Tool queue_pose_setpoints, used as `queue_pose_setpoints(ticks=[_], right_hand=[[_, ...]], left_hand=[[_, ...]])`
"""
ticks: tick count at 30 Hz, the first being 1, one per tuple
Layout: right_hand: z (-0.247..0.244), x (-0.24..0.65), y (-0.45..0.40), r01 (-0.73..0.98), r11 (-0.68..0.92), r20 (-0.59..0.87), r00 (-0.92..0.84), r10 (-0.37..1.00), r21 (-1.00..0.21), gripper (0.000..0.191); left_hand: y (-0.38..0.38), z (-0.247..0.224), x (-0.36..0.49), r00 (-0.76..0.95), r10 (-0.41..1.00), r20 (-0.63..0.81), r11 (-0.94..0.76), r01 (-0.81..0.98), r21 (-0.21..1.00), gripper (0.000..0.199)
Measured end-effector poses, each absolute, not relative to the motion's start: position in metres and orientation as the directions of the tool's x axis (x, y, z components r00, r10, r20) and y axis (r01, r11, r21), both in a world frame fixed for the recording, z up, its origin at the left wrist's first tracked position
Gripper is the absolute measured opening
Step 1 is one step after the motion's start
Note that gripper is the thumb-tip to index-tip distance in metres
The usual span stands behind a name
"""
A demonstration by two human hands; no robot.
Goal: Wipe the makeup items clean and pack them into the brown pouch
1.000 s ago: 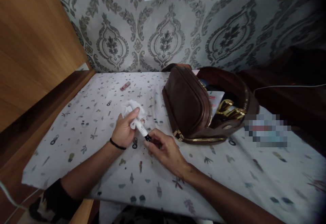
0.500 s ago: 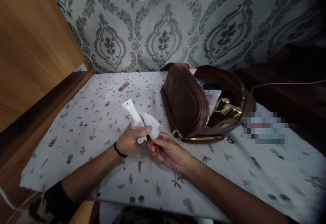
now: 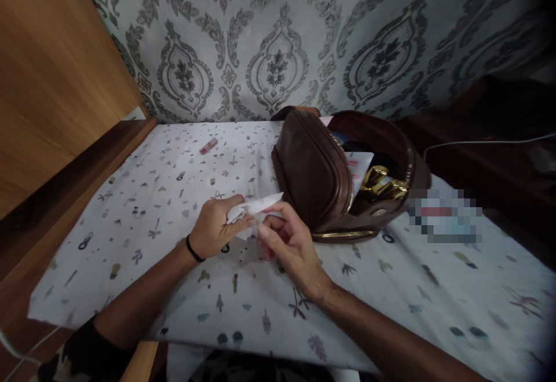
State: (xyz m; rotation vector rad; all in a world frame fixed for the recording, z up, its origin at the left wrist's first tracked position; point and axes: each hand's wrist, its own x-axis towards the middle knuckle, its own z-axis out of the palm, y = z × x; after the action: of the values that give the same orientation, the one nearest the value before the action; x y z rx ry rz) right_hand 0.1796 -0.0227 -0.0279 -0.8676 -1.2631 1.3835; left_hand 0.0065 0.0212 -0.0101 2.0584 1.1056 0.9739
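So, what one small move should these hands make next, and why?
Perhaps the right hand should pinch the pointed end of the white bundle: the left hand holds its other end, and the right fingertips are beside it, though blur hides whether they grip.

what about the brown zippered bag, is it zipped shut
No, the brown zippered bag gapes open, with a shiny gold-coloured item showing inside.
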Motion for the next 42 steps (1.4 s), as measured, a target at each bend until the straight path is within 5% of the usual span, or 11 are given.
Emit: queue_pose_setpoints(ticks=[4, 8, 13, 19, 28, 38, 42], right_hand=[[-0.029, 0.18, -0.023, -0.263, 0.097, 0.134, -0.125, 0.983, -0.96, 0.045], [-0.032, 0.179, -0.02, -0.278, 0.067, 0.096, -0.095, 0.991, -0.958, 0.035], [-0.032, 0.179, -0.022, -0.291, 0.042, 0.089, -0.15, 0.985, -0.956, 0.034], [-0.038, 0.178, -0.025, -0.121, 0.113, 0.138, -0.231, 0.963, -0.986, 0.036], [-0.045, 0.179, -0.024, 0.171, 0.157, 0.101, -0.296, 0.95, -0.973, 0.033], [-0.051, 0.177, -0.021, 0.189, 0.169, 0.12, -0.248, 0.961, -0.967, 0.05], [-0.046, 0.177, -0.019, 0.206, 0.132, 0.084, -0.227, 0.97, -0.97, 0.044]], left_hand=[[0.019, -0.009, 0.006, 0.402, 0.85, 0.339, -0.511, 0.478, 0.714, 0.038], [0.017, -0.009, 0.008, 0.335, 0.889, 0.311, -0.427, 0.362, 0.829, 0.038], [0.022, -0.009, 0.007, 0.03, 0.964, 0.262, -0.264, 0.148, 0.953, 0.047], [0.032, -0.012, 0.008, -0.25, 0.968, 0.013, -0.045, -0.121, 0.992, 0.056], [0.037, -0.015, 0.021, -0.04, 0.983, -0.181, 0.131, -0.538, 0.833, 0.052], [0.001, -0.037, 0.033, 0.426, 0.899, -0.102, 0.192, -0.174, 0.966, 0.037], [0.011, -0.033, 0.026, 0.228, 0.972, -0.053, 0.101, -0.207, 0.973, 0.037]])
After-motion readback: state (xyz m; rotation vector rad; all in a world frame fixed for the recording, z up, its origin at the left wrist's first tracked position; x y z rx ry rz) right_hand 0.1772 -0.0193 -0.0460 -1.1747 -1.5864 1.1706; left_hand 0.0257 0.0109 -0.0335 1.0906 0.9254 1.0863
